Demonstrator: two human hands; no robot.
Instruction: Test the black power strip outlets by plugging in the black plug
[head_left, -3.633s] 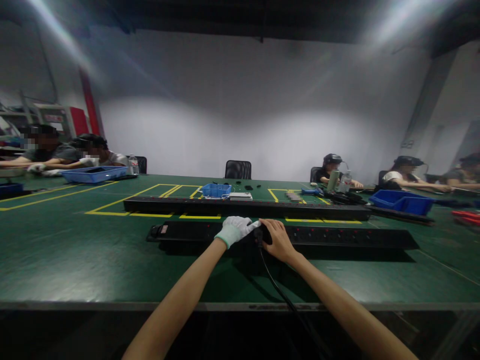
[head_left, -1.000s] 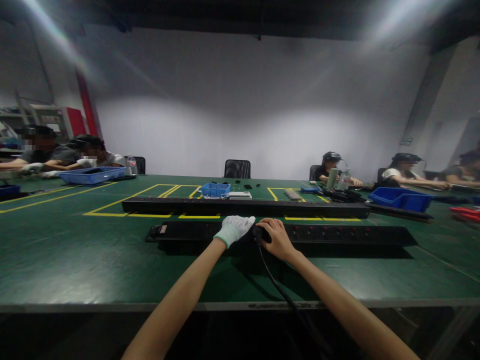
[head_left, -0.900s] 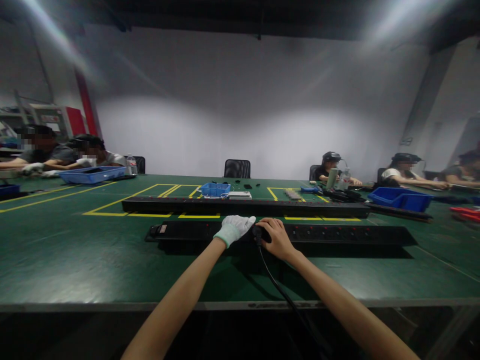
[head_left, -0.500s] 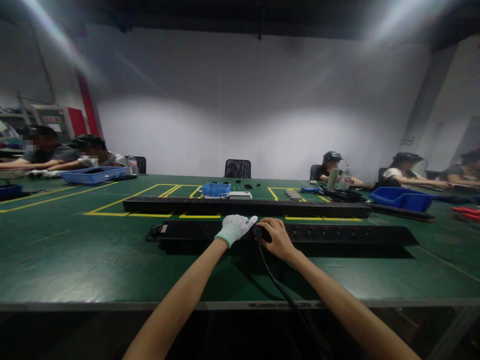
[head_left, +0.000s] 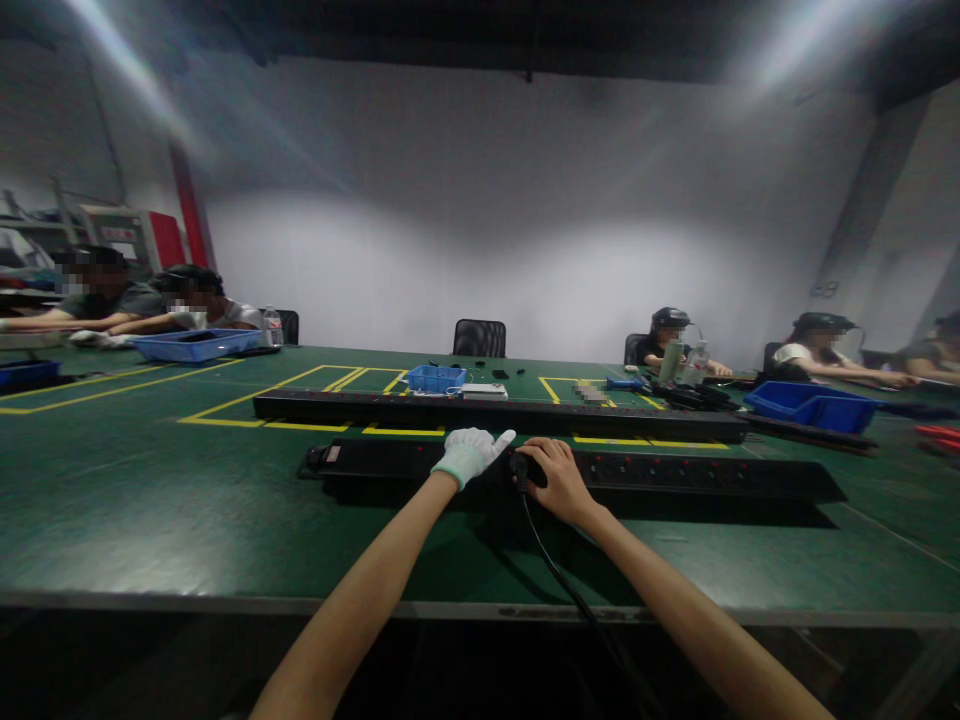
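A long black power strip point(head_left: 660, 475) with a row of sockets and small red switches lies crosswise on the green table in front of me. My left hand point(head_left: 466, 456), in a white glove with a mint cuff, presses on it left of the middle, its fingers bent over the far side and the thumb stretched out. Bare, my right hand point(head_left: 561, 480) curls round a black plug point(head_left: 520, 470) at the strip's middle. I cannot tell how deep the plug sits in a socket. Its black cord point(head_left: 553, 568) runs down over the table's front edge.
Behind lies a second long black strip point(head_left: 465, 409). Beyond it are a small blue basket point(head_left: 436, 378) and a white box point(head_left: 485, 391). A blue bin point(head_left: 814, 403) stands at right, a blue tray point(head_left: 196, 344) at left. Several people sit around the green table point(head_left: 187, 520).
The view has shifted slightly, so everything appears a little further right. Both hands keep their places on the strip and plug.
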